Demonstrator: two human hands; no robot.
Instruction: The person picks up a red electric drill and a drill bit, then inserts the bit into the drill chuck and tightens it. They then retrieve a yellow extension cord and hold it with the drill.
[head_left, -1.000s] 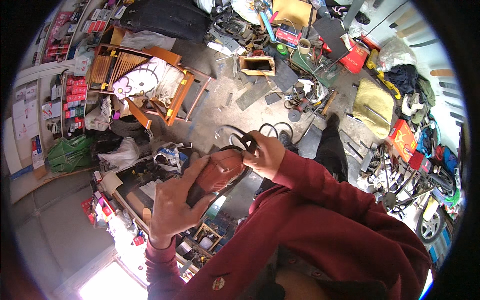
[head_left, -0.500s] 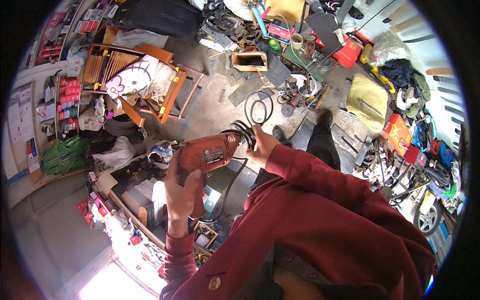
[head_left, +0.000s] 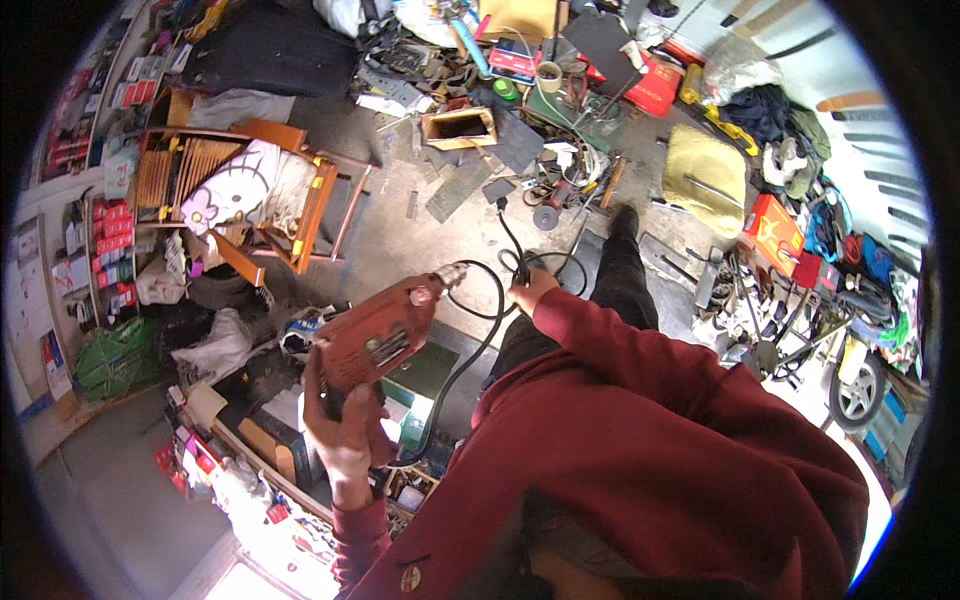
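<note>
My left hand [head_left: 338, 430] is wrapped round the handle of a worn red electric drill [head_left: 375, 338]. The drill's metal chuck [head_left: 452, 272] points up and to the right, with no bit that I can make out. From the handle a black power cord [head_left: 462, 372] runs down, then loops up to my right hand [head_left: 532, 289]. Right of the chuck, that hand is closed on the gathered cord, its fingertips partly hidden. Beyond it the cord's free end rises toward a dark plug [head_left: 501, 203] above the floor.
A wooden folding chair [head_left: 318, 215] with a printed white cloth stands at left. Below the drill is a cluttered workbench [head_left: 250, 450]. An open wooden box [head_left: 460, 128], an angle grinder [head_left: 546, 217] and scattered tools lie ahead. A yellow cushion [head_left: 705, 175] and metal parts are at right.
My right hand has drawn the cord away from the drill's front, so the chuck now shows. The coils have loosened into wider loops. The drill has shifted slightly left and down.
</note>
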